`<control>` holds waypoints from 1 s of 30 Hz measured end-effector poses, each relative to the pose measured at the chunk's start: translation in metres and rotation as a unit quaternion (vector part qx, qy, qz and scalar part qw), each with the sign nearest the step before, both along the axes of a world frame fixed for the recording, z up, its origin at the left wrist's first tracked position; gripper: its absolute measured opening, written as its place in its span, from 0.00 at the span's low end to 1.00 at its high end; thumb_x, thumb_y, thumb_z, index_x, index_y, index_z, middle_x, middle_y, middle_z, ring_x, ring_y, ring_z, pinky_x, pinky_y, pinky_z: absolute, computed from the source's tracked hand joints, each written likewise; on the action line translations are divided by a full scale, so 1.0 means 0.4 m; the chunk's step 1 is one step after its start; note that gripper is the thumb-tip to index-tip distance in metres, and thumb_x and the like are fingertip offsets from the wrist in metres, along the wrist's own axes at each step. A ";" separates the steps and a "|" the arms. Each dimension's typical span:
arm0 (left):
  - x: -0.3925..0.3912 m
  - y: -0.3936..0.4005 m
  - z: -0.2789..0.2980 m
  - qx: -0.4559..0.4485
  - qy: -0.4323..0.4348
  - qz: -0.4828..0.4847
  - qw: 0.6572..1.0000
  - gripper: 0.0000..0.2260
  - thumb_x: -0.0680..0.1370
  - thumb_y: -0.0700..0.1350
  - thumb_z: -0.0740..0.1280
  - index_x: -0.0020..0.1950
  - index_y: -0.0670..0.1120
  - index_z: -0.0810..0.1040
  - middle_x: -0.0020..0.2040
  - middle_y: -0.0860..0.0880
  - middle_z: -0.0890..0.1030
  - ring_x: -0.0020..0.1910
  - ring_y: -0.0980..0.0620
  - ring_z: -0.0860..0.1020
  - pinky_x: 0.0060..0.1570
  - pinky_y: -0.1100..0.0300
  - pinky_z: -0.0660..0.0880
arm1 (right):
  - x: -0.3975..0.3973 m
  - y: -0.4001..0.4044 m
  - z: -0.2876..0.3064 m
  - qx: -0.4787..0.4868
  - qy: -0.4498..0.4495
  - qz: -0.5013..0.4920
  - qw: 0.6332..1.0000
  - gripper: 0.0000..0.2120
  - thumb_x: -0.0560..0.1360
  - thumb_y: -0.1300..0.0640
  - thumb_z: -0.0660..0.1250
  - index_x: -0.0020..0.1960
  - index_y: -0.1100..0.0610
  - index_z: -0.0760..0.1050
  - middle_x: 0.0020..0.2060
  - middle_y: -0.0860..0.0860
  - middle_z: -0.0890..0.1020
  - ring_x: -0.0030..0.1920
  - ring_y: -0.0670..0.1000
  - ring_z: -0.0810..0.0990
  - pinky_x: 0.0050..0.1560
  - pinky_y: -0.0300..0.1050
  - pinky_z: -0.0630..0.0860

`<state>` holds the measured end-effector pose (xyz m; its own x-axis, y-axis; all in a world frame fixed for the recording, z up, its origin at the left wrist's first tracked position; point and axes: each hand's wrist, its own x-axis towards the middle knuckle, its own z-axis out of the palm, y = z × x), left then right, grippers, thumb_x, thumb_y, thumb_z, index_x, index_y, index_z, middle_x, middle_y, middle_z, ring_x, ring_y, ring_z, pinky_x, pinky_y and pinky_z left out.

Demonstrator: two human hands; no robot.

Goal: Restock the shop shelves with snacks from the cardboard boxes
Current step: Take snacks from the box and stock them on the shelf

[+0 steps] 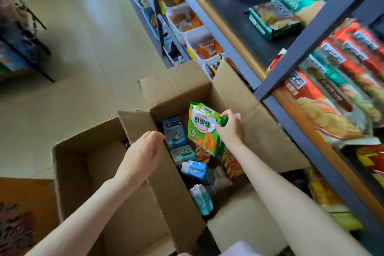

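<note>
Pale floor tiles (87, 52) are seen on the left and dark metal shelves (315, 33) packed with chip bags (324, 110) on the right, with an open cardboard box (239, 97) of snacks parked just beside them. A green snack bag (202, 129) is held upright over the box, its right edge pinched by the right hand (230, 127). The left hand (143, 151) is kept relaxed, fingers loose, nothing gripped, over the box's left flap, next to a second cardboard box (83, 164).

Floor (87, 52) w/ two cardboard boxes (239, 97)
</note>
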<state>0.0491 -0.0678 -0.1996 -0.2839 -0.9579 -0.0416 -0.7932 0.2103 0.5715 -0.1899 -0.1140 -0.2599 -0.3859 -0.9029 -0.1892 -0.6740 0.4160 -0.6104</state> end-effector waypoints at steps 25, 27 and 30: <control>-0.669 0.220 0.834 0.100 0.442 -0.284 0.845 0.10 0.68 0.42 0.73 0.42 0.49 0.72 0.42 0.48 0.76 0.33 0.58 0.74 0.34 0.69 0.71 | -0.374 0.807 1.138 -0.415 0.296 -0.073 0.857 0.10 0.69 0.63 0.73 0.47 0.61 0.74 0.50 0.51 0.74 0.54 0.45 0.73 0.54 0.51 0.76; -0.718 0.236 0.844 0.080 0.424 -0.293 0.853 0.08 0.73 0.36 0.70 0.43 0.46 0.72 0.40 0.47 0.76 0.33 0.58 0.75 0.37 0.66 0.73 | -0.418 0.849 1.133 -0.398 0.305 -0.091 0.861 0.10 0.71 0.62 0.72 0.49 0.61 0.74 0.51 0.53 0.75 0.53 0.42 0.71 0.54 0.50 0.75; -0.803 0.272 0.854 0.037 0.350 -0.334 0.875 0.08 0.71 0.40 0.72 0.43 0.47 0.73 0.40 0.50 0.78 0.40 0.52 0.77 0.45 0.56 0.73 | -0.500 0.922 1.129 -0.373 0.295 -0.134 0.869 0.10 0.72 0.61 0.71 0.51 0.59 0.75 0.53 0.51 0.77 0.54 0.42 0.71 0.57 0.52 0.74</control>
